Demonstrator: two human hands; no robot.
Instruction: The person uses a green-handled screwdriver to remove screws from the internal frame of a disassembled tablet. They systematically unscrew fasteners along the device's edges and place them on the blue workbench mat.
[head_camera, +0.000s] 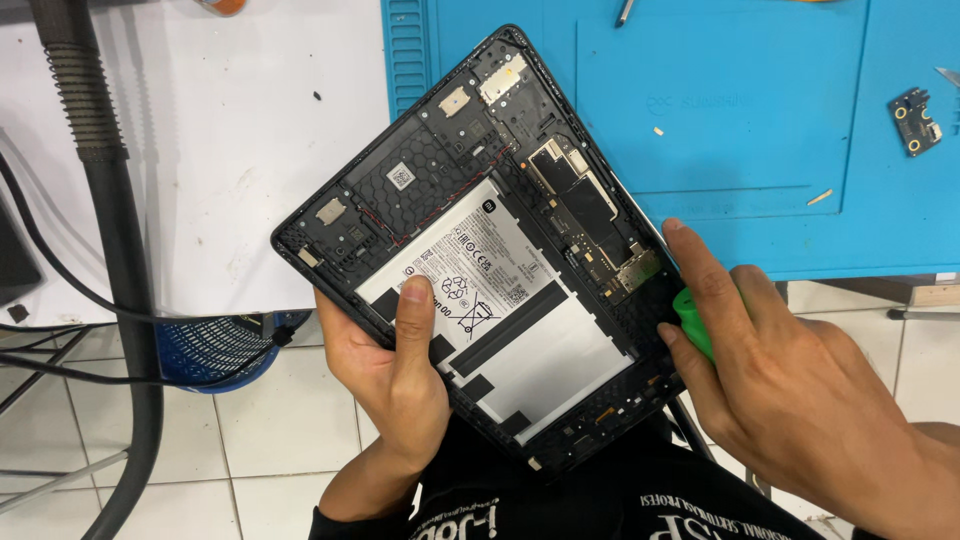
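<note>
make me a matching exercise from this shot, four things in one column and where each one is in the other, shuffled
Things
1. opened black tablet with its back cover off
2. green plastic tool
3. small loose circuit board
4. thick grey hose

Places
a. lying alone on the blue work mat, far right
b. running down the left edge of the view
c. gripped in the right hand at the tablet's right edge
d. propped by the left hand, thumb on the white battery

Pairs: 1-d, 2-c, 3-a, 4-b
</note>
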